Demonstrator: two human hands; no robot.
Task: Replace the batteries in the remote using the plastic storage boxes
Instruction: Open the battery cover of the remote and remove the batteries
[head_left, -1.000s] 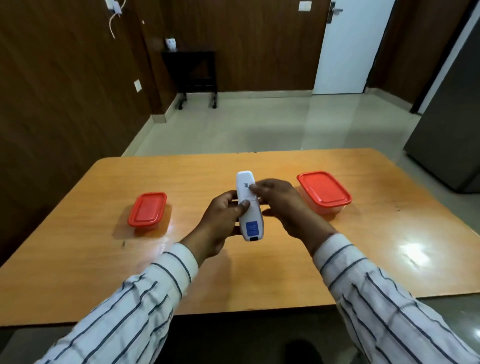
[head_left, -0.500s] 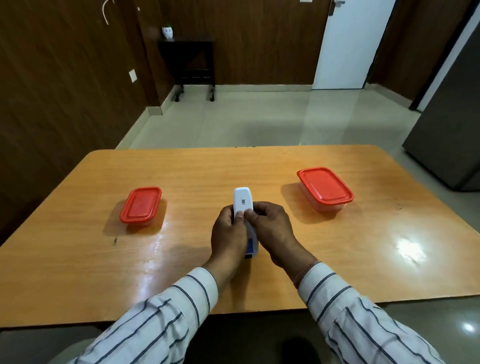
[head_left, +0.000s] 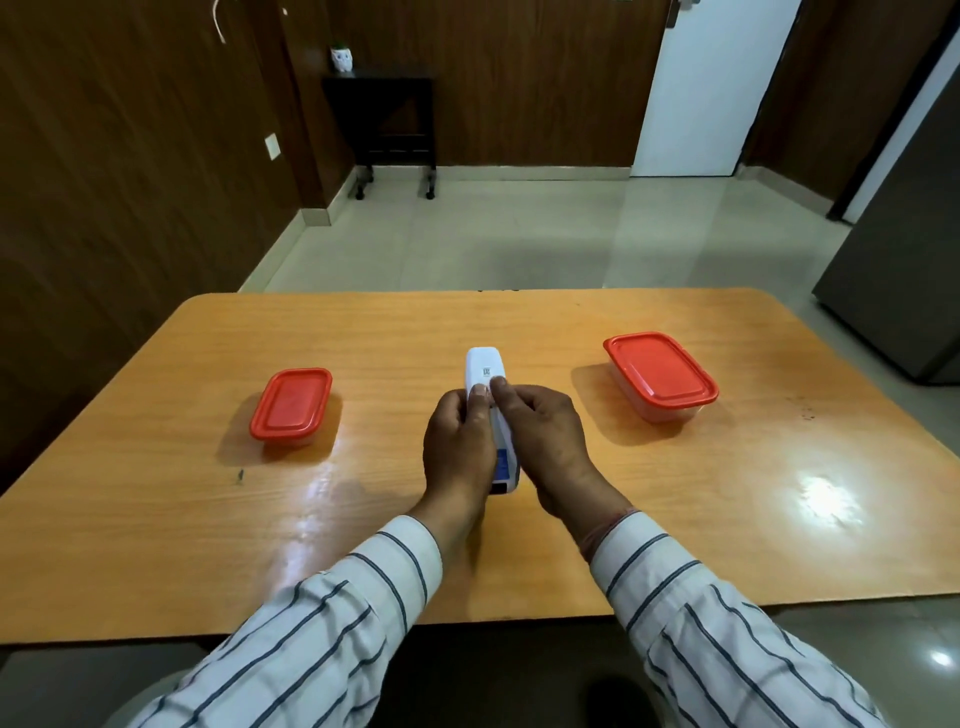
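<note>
Remote (head_left: 485, 371) at table (head_left: 727, 519) centre, lengthwise away from person, between left hand (head_left: 457, 447) and right hand (head_left: 545, 441). Smaller box (head_left: 291, 404) on table, well left of remote; larger box (head_left: 660, 375) well right, slightly farther back.

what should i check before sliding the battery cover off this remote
1. Remote held in both hands: ok, left hand and right hand wrap it.
2. Back side facing up: ok, labels show.
3. Thumbs on the back: ok.
4. Cover already loose: cannot tell.
5. Small box open to take batteries: not ok, lid on.
6. Large box open: not ok, lid on.
</note>
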